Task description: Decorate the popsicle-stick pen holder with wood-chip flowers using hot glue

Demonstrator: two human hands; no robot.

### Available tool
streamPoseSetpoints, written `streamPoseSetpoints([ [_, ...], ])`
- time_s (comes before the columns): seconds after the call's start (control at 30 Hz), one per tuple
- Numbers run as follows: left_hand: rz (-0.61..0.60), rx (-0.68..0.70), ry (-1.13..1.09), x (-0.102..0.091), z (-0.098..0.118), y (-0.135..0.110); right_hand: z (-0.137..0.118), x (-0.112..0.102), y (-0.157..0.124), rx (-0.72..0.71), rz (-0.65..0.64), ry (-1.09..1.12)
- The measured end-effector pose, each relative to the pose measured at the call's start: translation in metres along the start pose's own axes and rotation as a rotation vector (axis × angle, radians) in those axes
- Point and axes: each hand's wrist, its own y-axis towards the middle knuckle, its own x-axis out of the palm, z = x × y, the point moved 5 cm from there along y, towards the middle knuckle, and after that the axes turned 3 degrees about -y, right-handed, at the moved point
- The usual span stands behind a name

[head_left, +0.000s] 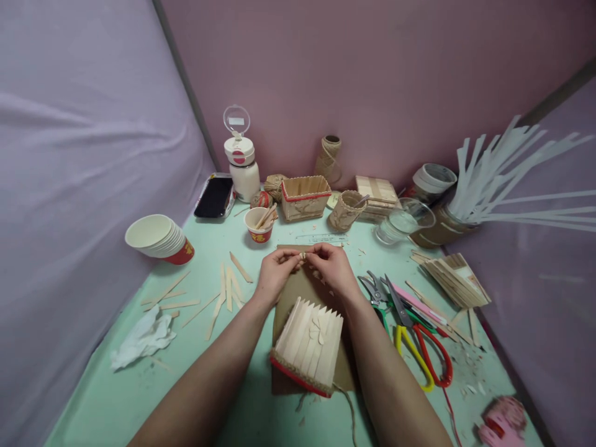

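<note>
My left hand (280, 268) and my right hand (329, 264) meet over the far end of a brown cardboard sheet (298, 284). Between their pinched fingertips is a small pale wooden piece (303, 256), too small to make out in detail. Nearer to me, between my forearms, a craft-stick basket (310, 341) lies on the cardboard. Its stick tips are pointed, a petal-like decoration (318, 329) sits on its side, and braided twine with a red band (298, 375) runs along the near edge. A loose twine end trails toward me.
Pruning shears (375, 292) and scissors (410, 332) lie right of the cardboard. Loose wooden sticks (226, 288), a crumpled tissue (144, 338) and stacked paper cups (161, 239) are on the left. Behind stand a stick-filled cup (259, 226), a box (305, 202) and a glass bowl (395, 226).
</note>
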Motion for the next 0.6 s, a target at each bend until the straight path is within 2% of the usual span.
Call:
streamPoseSetpoints([
  [0.23,0.014,0.025,0.087,-0.0019,0.0021,-0.0005,-0.0042,-0.0003,-0.0027,-0.002,0.026,0.072],
  [0.6,0.017,0.076,0.116,-0.0053,0.0002,0.0015,-0.0062,0.0010,-0.0017,-0.043,0.054,0.035],
])
